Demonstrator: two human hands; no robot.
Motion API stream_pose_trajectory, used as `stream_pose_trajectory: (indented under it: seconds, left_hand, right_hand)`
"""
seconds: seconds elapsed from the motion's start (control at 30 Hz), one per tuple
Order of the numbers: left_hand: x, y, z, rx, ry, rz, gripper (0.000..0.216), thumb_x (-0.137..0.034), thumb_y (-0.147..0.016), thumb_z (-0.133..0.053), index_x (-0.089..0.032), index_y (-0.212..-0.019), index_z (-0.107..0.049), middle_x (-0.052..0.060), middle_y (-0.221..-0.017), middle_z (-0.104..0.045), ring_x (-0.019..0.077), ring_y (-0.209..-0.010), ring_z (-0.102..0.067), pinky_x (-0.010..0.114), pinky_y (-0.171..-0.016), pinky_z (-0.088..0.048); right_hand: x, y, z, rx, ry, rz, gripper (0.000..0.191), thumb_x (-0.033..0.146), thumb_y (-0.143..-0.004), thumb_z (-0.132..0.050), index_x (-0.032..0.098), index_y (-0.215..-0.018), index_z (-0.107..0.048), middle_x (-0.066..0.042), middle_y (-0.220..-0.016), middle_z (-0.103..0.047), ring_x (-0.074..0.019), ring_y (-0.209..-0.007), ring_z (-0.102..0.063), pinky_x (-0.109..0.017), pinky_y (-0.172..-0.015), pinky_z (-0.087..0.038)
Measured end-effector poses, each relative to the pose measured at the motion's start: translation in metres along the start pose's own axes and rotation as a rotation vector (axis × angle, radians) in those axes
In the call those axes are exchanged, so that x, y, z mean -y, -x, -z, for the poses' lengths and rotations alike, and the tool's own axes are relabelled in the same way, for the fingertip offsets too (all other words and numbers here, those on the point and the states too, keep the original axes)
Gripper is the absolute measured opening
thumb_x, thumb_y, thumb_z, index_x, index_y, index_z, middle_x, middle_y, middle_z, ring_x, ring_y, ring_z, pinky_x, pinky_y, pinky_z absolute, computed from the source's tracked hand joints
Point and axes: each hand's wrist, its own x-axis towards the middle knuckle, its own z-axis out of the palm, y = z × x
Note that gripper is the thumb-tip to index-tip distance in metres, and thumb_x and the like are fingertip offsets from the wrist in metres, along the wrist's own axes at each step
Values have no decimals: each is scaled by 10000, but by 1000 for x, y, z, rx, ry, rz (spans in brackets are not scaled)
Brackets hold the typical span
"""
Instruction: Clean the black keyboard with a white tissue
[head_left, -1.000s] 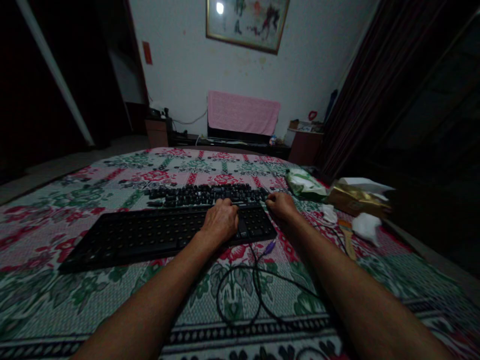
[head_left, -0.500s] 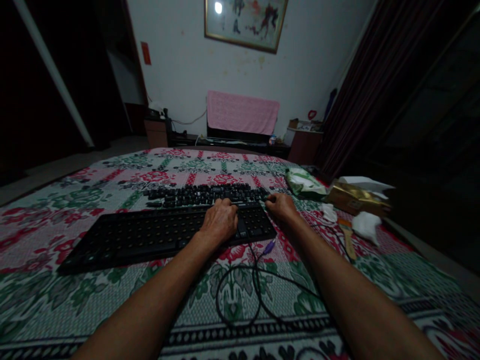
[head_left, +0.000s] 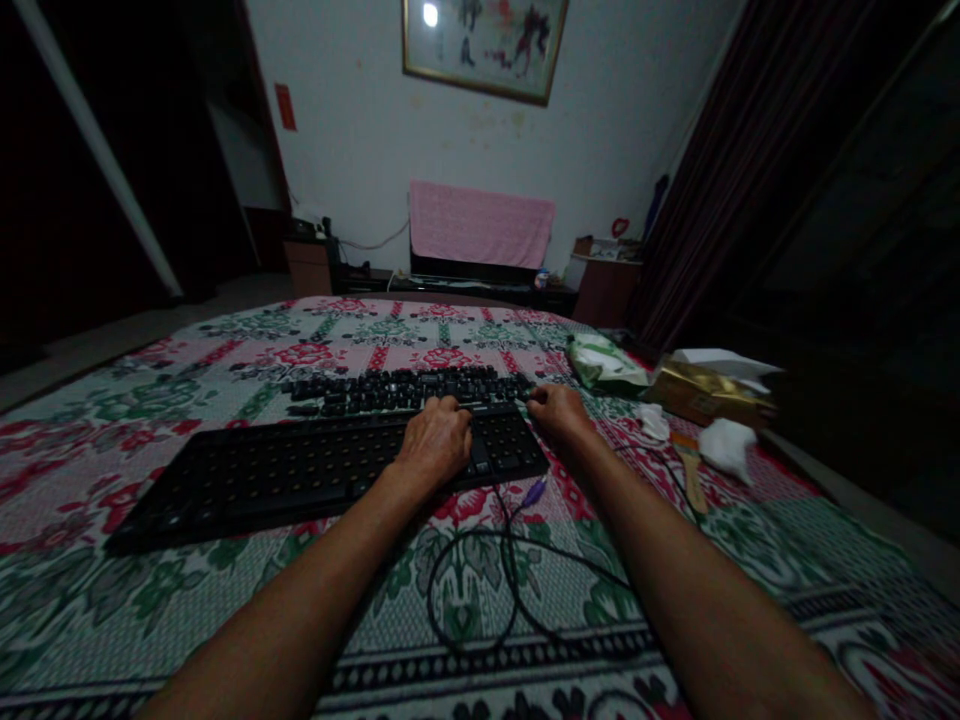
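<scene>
A black keyboard with most of its keycaps off lies at a slant on the patterned cloth. My left hand rests on its right part, fingers curled and closed; whatever is under them is hidden. Beyond its far edge spreads a long heap of loose black keycaps. At the right end of this heap my right hand is closed, thumb and fingers together by the keycaps. Anything in that pinch is too small and dark to make out.
A looped black cable with a purple plug lies in front of the keyboard. To the right are a brush, crumpled white tissue, a green-white packet and a gold box. The flowered tablecloth covers the table.
The whole view has shifted slightly, so things appear a little further left. Both hands keep nearly the same place, the right one still at the end of the keycap heap.
</scene>
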Motion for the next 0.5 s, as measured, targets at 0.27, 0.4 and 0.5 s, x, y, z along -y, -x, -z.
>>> stream_pose_trajectory:
  seconds: [0.27,0.4,0.5]
  left_hand:
    - [1,0,-2,-10,-10,-6,252,-257,-871,-409,-191,-932,-645,78,-969,-572,207,-939,-495,306,-779,-450]
    - [1,0,-3,-3,-12,-4,252,-261,-873,-412,-199,-944,-645,75,-975,-571,202,-942,-496,301,-780,-446]
    - [1,0,-3,7,-12,7,258,-268,-873,-410,-200,-948,-648,73,-984,-572,200,-949,-495,293,-775,-447]
  right_hand:
    - [-1,-1,0,-6,-5,17,278,229,-744,-544,208,-973,-701,-56,-963,-704,-187,-901,-634,-235,-787,-438]
    - [1,0,1,-11,-2,27,268,224,-746,-550,203,-964,-703,-56,-962,-704,-182,-890,-632,-228,-787,-434]
    - [1,1,2,-3,-5,32,264,224,-753,-546,206,-966,-702,-47,-943,-706,-170,-875,-633,-216,-769,-434]
